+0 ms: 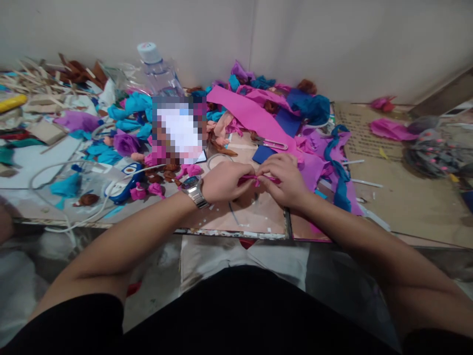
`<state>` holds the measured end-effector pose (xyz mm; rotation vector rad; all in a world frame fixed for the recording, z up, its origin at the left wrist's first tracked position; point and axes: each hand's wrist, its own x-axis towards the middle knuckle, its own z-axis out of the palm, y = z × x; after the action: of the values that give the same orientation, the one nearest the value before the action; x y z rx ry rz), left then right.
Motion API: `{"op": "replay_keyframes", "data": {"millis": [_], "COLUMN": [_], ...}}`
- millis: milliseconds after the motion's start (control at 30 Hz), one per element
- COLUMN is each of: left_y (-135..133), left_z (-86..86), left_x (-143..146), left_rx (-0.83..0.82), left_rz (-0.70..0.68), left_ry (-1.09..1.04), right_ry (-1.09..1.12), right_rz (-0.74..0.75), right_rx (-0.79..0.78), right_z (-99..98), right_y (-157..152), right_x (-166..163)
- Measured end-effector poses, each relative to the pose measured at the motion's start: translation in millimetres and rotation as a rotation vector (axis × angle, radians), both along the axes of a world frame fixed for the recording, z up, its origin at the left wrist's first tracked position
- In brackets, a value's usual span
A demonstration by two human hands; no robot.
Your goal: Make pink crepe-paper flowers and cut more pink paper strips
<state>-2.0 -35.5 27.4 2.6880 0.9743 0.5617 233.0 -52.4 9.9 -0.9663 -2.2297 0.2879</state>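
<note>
Both of my hands meet over a brown board at the middle of the low work surface. My left hand, with a metal wristwatch on its wrist, pinches one end of a thin twisted strip of magenta crepe paper. My right hand pinches the other end, fingers curled tight. Just beyond my fingers lie a wide pink paper strip, purple paper and a pair of scissors.
Crepe paper scraps in blue, pink and purple pile up toward the wall. A plastic water bottle, a purple paper flower, small pink and brown paper buds, a white cable and wooden sticks lie at left. Cardboard lies at right.
</note>
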Motion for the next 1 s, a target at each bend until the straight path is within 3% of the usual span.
{"op": "replay_keyframes", "data": {"millis": [167,367,667,833,1000], "left_y": [-2,-4,-1,2,2], "left_z": [1.7,6.7,-4.9,-3.9,7.2], "left_x": [1,0,1,0,-2], "left_rx": [0.016,-0.106,0.117,0.039,-0.194], "left_rz": [-0.033,-0.054,-0.05,0.028,0.018], "left_ry": [0.014,-0.087,-0.059,-0.029,-0.042], "right_ry": [-0.047,-0.065,-0.016,-0.022,-0.066], "right_rz": [-0.004,-0.016,0.001,-0.023,-0.007], "right_rx": [-0.011,0.028,-0.075,-0.061,-0.048], "right_z": [-1.6,0.9,2.9,1.7,0.7], "right_y": [0,-2,-4,-1,0], "right_x": [-1,0,-5,-2,1]}}
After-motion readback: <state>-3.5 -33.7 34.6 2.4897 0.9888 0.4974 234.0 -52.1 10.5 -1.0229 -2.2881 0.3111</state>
